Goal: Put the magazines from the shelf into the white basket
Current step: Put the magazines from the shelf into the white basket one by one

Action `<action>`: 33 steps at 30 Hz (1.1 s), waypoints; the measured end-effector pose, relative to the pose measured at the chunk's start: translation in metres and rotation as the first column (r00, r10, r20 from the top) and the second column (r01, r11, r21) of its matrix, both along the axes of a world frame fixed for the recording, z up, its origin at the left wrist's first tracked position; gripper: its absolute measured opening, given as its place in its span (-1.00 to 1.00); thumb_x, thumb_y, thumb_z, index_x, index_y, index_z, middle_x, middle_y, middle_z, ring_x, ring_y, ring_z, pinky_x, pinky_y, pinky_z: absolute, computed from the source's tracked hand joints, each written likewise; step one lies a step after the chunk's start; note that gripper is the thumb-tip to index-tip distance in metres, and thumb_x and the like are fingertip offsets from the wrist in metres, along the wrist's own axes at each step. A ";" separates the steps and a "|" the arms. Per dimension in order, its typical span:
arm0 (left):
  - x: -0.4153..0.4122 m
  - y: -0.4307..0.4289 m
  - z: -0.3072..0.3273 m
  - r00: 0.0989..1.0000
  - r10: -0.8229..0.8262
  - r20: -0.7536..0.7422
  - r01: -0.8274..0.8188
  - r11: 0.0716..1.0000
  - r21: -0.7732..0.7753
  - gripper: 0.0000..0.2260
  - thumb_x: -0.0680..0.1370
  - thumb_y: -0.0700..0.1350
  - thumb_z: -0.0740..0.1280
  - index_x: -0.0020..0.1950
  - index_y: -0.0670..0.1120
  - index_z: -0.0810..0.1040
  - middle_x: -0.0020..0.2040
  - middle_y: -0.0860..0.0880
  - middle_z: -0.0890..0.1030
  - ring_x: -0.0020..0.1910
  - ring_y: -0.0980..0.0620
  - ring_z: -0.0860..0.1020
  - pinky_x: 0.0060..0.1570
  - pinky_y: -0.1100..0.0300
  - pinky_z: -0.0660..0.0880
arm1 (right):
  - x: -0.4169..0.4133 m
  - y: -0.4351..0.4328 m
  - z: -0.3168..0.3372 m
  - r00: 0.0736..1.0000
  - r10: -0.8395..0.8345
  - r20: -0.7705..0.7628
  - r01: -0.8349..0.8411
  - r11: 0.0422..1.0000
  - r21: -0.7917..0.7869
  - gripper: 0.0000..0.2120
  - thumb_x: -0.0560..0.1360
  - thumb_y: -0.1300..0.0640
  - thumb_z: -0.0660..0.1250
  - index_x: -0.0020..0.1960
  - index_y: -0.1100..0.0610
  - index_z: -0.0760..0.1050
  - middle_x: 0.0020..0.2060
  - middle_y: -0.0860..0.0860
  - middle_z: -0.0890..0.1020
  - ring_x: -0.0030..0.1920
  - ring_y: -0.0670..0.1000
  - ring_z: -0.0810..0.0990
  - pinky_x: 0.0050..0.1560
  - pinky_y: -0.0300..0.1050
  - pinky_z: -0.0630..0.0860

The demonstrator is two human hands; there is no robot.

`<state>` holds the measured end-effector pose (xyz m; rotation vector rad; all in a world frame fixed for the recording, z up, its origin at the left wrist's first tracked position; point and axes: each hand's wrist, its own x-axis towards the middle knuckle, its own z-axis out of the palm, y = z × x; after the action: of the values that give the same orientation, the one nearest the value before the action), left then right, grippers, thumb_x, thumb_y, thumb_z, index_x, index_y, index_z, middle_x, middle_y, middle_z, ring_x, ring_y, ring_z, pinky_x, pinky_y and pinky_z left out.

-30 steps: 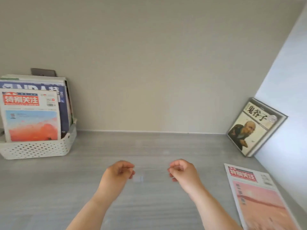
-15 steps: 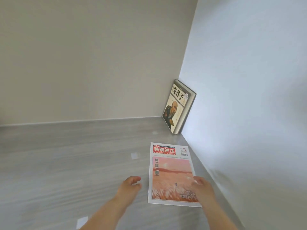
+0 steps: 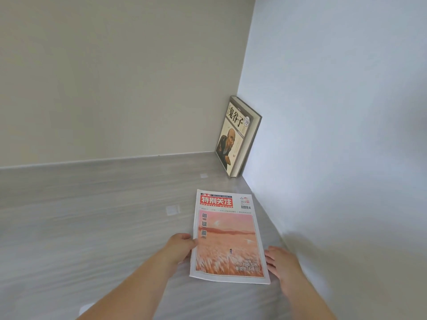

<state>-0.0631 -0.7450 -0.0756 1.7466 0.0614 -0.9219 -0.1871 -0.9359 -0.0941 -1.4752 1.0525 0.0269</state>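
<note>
- The magazine [image 3: 227, 236] lies flat on the grey shelf [image 3: 92, 215], near the right wall.
- Left hand [image 3: 181, 247] touches its left edge, right hand [image 3: 280, 262] its right edge: both grips spread, pinching nothing, likely bracketing it for lifting.
- A hardcover book [image 3: 238, 137] leans in the corner; no basket shows.

A pink magazine [image 3: 227, 236] lies flat on the grey shelf [image 3: 92, 215], close to the white side wall [image 3: 335, 135]. The left hand [image 3: 181, 247] touches its left edge, thumb on the cover. The right hand [image 3: 280, 262] touches its right edge. A book [image 3: 238, 137] leans in the corner.
</note>
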 end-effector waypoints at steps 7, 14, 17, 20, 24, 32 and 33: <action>0.004 -0.010 0.009 0.989 -0.093 0.114 0.095 0.995 -0.013 -0.74 0.50 -0.37 0.16 0.12 -0.20 0.52 -0.14 -0.13 0.58 -0.29 -0.02 0.54 -0.31 0.21 0.50 | 0.001 -0.001 0.000 0.992 -0.113 0.054 0.103 0.982 0.159 -0.65 0.56 0.34 0.02 0.32 0.44 0.24 0.28 0.34 0.42 0.32 0.24 0.37 0.35 0.04 0.28; 0.006 0.032 0.034 0.994 -0.016 0.107 0.047 0.955 -0.294 -0.75 0.50 -0.35 0.21 -0.10 -0.06 0.60 -0.26 -0.03 0.68 -0.33 0.02 0.65 -0.27 0.17 0.61 | 0.026 0.016 0.007 0.964 -0.065 0.259 0.011 0.979 0.206 -0.57 0.47 0.26 0.28 0.32 0.21 0.29 -0.04 0.17 0.58 0.04 0.17 0.56 0.09 -0.03 0.46; 0.013 0.063 0.046 0.990 0.019 0.138 0.037 0.921 -0.388 -0.75 0.50 -0.36 0.20 -0.06 -0.08 0.60 -0.18 -0.09 0.68 -0.24 -0.05 0.65 -0.17 0.09 0.60 | 0.052 0.036 0.024 0.925 0.060 0.374 -0.149 0.965 0.215 -0.70 0.46 0.20 0.28 0.19 0.18 0.45 -0.10 0.08 0.66 -0.07 0.10 0.63 -0.09 -0.06 0.55; 0.023 0.100 0.056 0.982 0.069 0.178 0.014 0.905 -0.425 -0.75 0.50 -0.35 0.20 -0.01 -0.11 0.60 -0.16 -0.09 0.69 -0.19 -0.06 0.66 -0.13 0.09 0.61 | 0.077 0.060 0.043 0.865 0.135 0.483 -0.249 0.952 0.179 -0.83 0.48 0.30 0.21 -0.02 0.17 0.55 -0.26 0.05 0.72 -0.21 0.07 0.68 -0.21 -0.03 0.61; 0.036 0.162 0.063 0.960 0.161 0.229 -0.060 0.918 -0.391 -0.75 0.49 -0.36 0.22 0.02 -0.09 0.59 -0.16 -0.03 0.71 -0.18 -0.03 0.66 -0.10 0.09 0.60 | 0.110 0.108 0.064 0.797 0.270 0.541 -0.367 0.927 0.078 -0.76 0.48 0.36 0.20 -0.11 0.11 0.58 -0.32 -0.02 0.72 -0.23 0.03 0.67 -0.11 0.00 0.52; 0.065 0.330 0.090 0.851 0.360 0.381 -0.255 0.920 -0.299 -0.67 0.51 -0.36 0.19 0.02 0.10 0.42 -0.26 0.06 0.67 -0.32 0.10 0.65 -0.38 0.27 0.58 | 0.180 0.266 0.084 0.702 0.430 0.568 -0.509 0.860 -0.021 -0.75 0.44 0.38 0.26 -0.23 0.10 0.60 -0.40 -0.06 0.71 -0.33 -0.07 0.66 -0.07 -0.04 0.49; 0.070 0.355 0.094 0.834 0.380 0.400 -0.284 0.917 -0.279 -0.67 0.51 -0.36 0.19 0.03 0.09 0.41 -0.24 0.03 0.66 -0.31 0.08 0.64 -0.37 0.27 0.58 | 0.189 0.292 0.086 0.690 0.452 0.565 -0.531 0.847 -0.029 -0.75 0.43 0.38 0.26 -0.23 0.09 0.60 -0.39 -0.05 0.71 -0.32 -0.07 0.67 -0.07 -0.06 0.50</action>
<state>0.0064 -0.3900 0.0183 1.6410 -0.0307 -0.2442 0.0017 -0.6441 -0.0079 -1.4732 0.1512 0.0504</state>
